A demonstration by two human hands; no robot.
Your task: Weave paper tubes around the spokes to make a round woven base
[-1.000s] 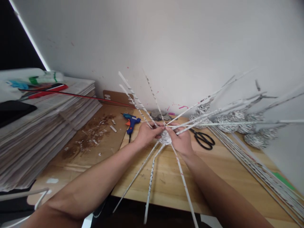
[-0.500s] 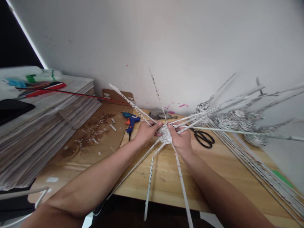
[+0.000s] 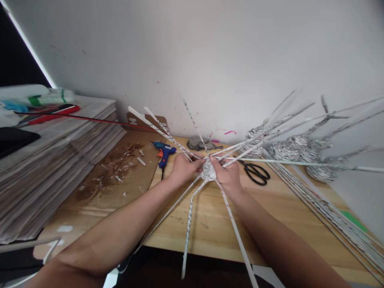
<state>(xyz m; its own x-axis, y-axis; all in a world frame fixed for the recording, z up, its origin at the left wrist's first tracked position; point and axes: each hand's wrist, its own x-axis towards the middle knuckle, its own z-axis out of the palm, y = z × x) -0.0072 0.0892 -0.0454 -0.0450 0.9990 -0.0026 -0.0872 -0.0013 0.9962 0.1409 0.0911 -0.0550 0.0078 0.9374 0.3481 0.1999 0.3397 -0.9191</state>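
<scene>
Between my hands, above the wooden table [image 3: 180, 222], is a small round weave of rolled newspaper [image 3: 207, 171], with paper tubes radiating from it on all sides. My left hand [image 3: 186, 166] pinches its left edge, thumb on top, where two tubes stick out to the upper left. On the right edge my right hand [image 3: 225, 171] is closed, its thumb pressing near the top of the weave. Several tubes run out past that hand to the right, and a long pale tube [image 3: 288, 162] stretches far right. Other tubes hang toward the table's front edge. The fingers under the weave are hidden.
A blue glue gun [image 3: 163, 156] lies left of my hands, a grey cloth [image 3: 199, 143] behind them. Black scissors [image 3: 256, 173] rest at right, near loose paper tubes [image 3: 318, 204] and woven paper pieces [image 3: 289, 151]. Stacked newspapers [image 3: 60, 168] stand left, beside cardboard with scraps [image 3: 120, 168].
The two tubes at my left hand have spread apart at their far ends. Both hands still grip the weave. The whole view has shifted slightly.
</scene>
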